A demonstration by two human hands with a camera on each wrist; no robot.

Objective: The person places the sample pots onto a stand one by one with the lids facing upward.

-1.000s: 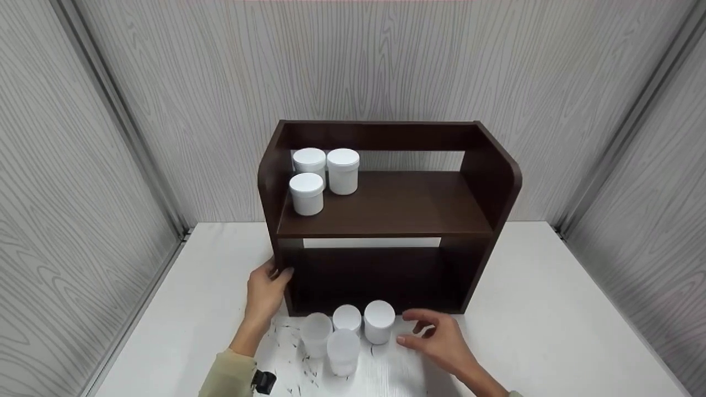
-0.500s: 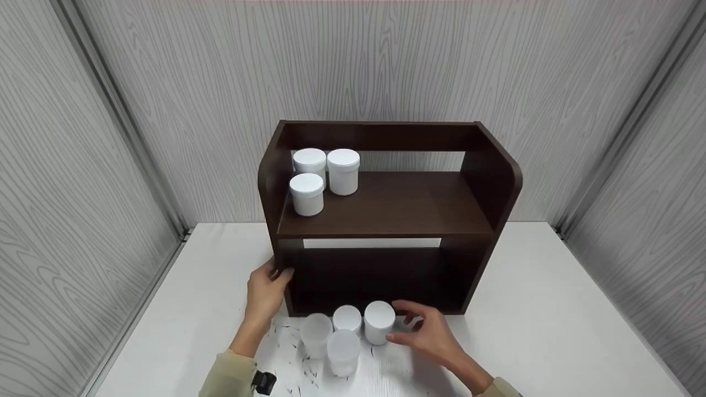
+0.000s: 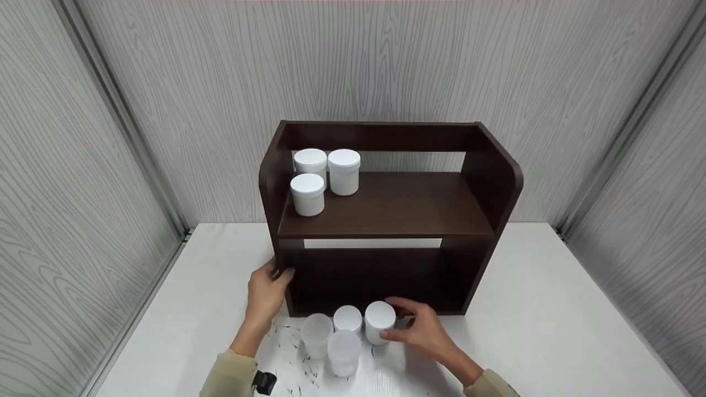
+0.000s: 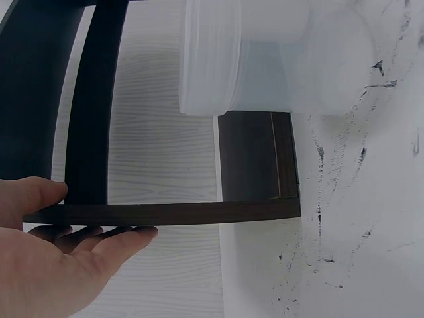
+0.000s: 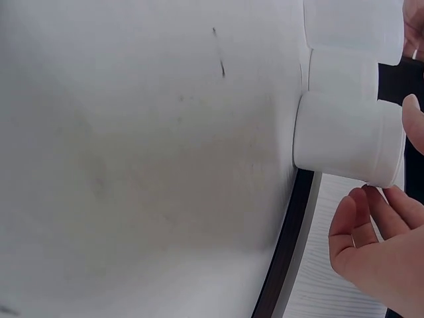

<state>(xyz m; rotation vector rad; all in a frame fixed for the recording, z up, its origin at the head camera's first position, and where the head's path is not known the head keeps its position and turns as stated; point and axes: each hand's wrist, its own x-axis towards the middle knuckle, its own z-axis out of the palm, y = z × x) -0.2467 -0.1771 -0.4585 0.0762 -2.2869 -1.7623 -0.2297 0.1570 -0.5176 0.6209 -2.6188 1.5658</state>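
My left hand [image 3: 267, 293] grips the left side panel of a dark brown two-tier shelf [image 3: 386, 236], thumb on the inside and fingers on the outside, as the left wrist view shows. My right hand [image 3: 422, 332] pinches a white lidded jar [image 3: 378, 325] that stands upright on the table before the shelf. In the right wrist view, its thumb [image 5: 415, 122] lies at one side of the lid, its fingertips at the other. Left of that jar stand a shorter-looking white-lidded jar [image 3: 347, 318] and two translucent jars, one in front [image 3: 343, 353] and one at left [image 3: 316, 336].
Three white lidded jars stand in the upper tier's left corner: a rear one [image 3: 310, 160], one beside it [image 3: 344, 173] and a front one [image 3: 308, 196]. Dark marks streak the white table [image 3: 529, 331]. Grey wood-patterned walls [image 3: 380, 60] enclose the back and sides.
My right hand has moved left to the white jar, and its thumb and fingers now lie around the lid. The left hand stays on the shelf panel; the jars have not moved.
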